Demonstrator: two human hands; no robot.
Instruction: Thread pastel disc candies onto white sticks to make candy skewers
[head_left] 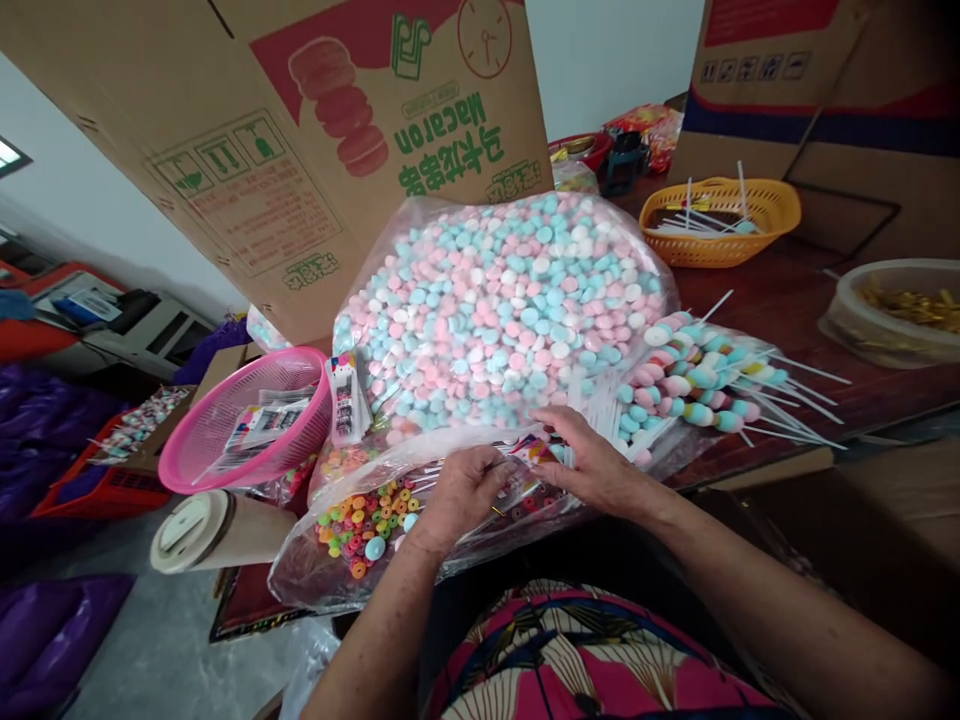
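Note:
My left hand [463,492] and my right hand [592,462] meet over a clear plastic bag [390,530] of small coloured ring candies at the table's front edge. Both hands curl down onto the bag's upper fold, where a small printed wrapper [534,452] shows between them. Whether the fingers grip the wrapper or only the plastic is unclear. Behind the hands lies a big clear bag [495,300] full of pink, blue and white round candies. To the right, finished candy skewers [697,375] on white sticks lie in a heap.
A pink mesh basket [247,425] with printed packets stands at the left, a paper cup [217,530] lying on its side below it. An orange basket [720,220] holds white sticks at the back right. A tub [900,310] of gold sweets sits far right. Large cardboard boxes [315,130] lean behind.

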